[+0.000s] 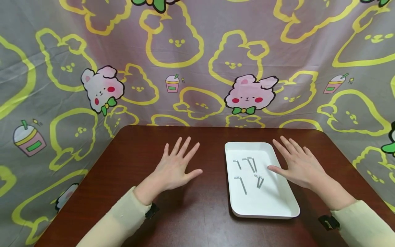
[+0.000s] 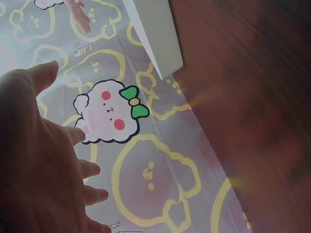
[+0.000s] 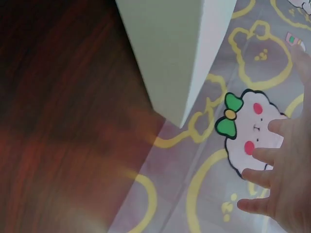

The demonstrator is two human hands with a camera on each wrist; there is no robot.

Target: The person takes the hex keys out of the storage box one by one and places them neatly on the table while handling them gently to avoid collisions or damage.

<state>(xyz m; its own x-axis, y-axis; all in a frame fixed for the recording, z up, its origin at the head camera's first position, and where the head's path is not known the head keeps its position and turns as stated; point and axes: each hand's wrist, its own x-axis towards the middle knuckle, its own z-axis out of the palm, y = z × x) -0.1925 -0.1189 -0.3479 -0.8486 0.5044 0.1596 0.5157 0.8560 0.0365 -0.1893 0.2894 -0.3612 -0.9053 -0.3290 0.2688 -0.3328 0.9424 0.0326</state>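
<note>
A white rectangular tray stands on the right half of the table, and several silver L-shaped hex keys lie in it. To the left of the tray, my left hand is spread over the table with its fingers straight and nothing in it. My right hand is spread too, at the tray's right side, its thumb overlapping the tray's rim in the head view. Both wrist views show the tray's outer wall beyond the left hand and beside the right hand.
The dark brown wooden table reaches back to a grey curtain printed with yellow outlines and pink bunny heads, which hangs behind and on both sides. Dark straps show at both cuffs.
</note>
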